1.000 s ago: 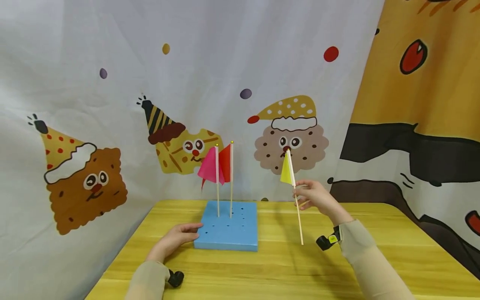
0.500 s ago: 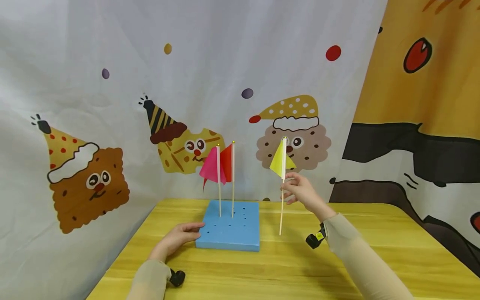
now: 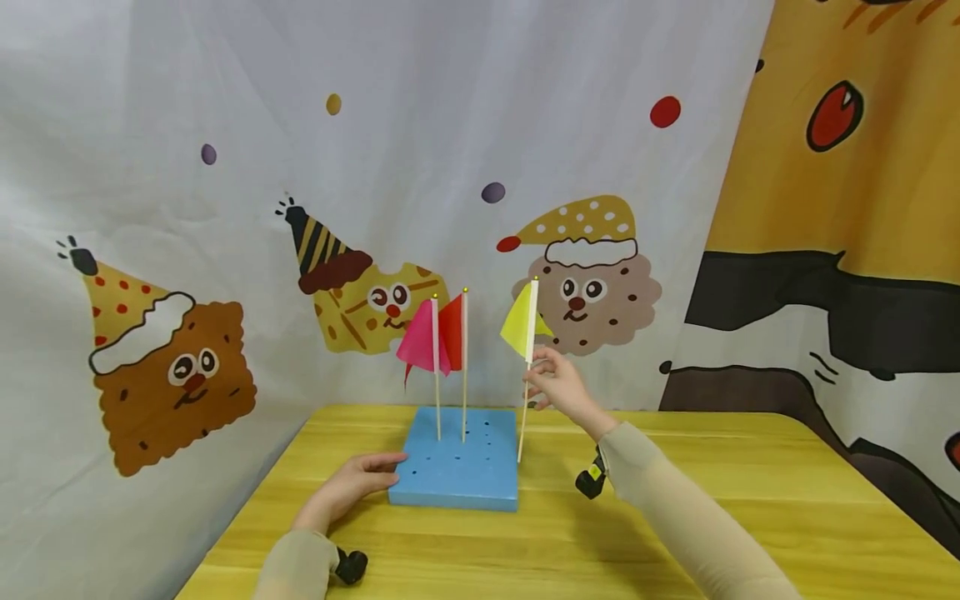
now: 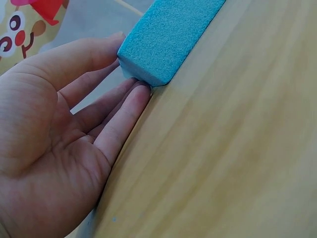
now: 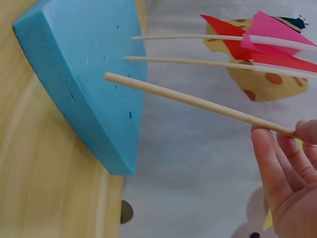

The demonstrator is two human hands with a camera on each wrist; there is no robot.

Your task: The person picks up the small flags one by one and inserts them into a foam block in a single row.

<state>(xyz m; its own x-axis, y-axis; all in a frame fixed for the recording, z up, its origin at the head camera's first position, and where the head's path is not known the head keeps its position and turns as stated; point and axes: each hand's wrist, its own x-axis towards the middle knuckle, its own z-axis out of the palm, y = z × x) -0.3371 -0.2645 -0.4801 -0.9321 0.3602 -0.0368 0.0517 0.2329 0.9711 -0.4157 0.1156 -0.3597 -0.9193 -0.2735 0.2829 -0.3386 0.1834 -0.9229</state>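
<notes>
My right hand (image 3: pixel 561 385) pinches the thin wooden stick of a yellow flag (image 3: pixel 517 322) between thumb and fingers, holding it nearly upright. In the right wrist view the stick's bare lower tip (image 5: pixel 110 77) hangs free, overlapping the top of a blue foam block (image 5: pixel 89 69). That block (image 3: pixel 450 487) lies flat on the table and has several small holes. A pink flag (image 3: pixel 420 340) and a red flag (image 3: pixel 453 329) stand in it. My left hand (image 3: pixel 351 485) rests against the block's left side, its fingertips touching the foam edge (image 4: pixel 143 69) with fairly straight fingers.
The wooden table (image 3: pixel 637 533) ends just behind the block. A white curtain (image 3: pixel 420 100) with cartoon biscuits hangs behind it, and a yellow and black printed panel (image 3: pixel 832 200) is at the right. Each wrist wears a small black camera (image 3: pixel 591 482).
My right hand has carried the yellow flag leftward to the block's right edge, and the stick has gone from tilted to nearly upright. The left hand and block have stayed in place.
</notes>
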